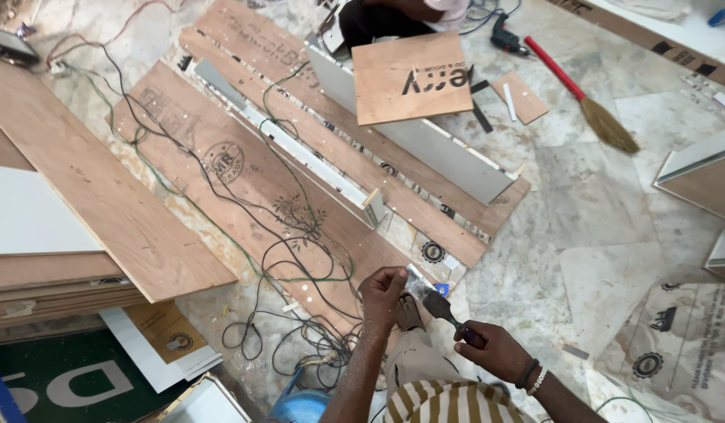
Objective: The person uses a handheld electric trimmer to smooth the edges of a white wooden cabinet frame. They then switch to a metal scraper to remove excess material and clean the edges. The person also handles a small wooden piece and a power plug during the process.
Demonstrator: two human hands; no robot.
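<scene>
Marble floor cluttered: plywood boards, tangled black cables near feet. Right hand fingers clenched on dark-handled steel chisel; left hand pinches small shiny metal piece at blade. Risk: blade slips toward left fingers; cables could snag.

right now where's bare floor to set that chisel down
Bare marble floor lies between the long plywood planks and the red-handled broom. Crowded: tangled black wires left of the left hand.

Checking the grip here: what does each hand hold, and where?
Right hand grips a chisel by its handle; left hand pinches its blade end.
</scene>
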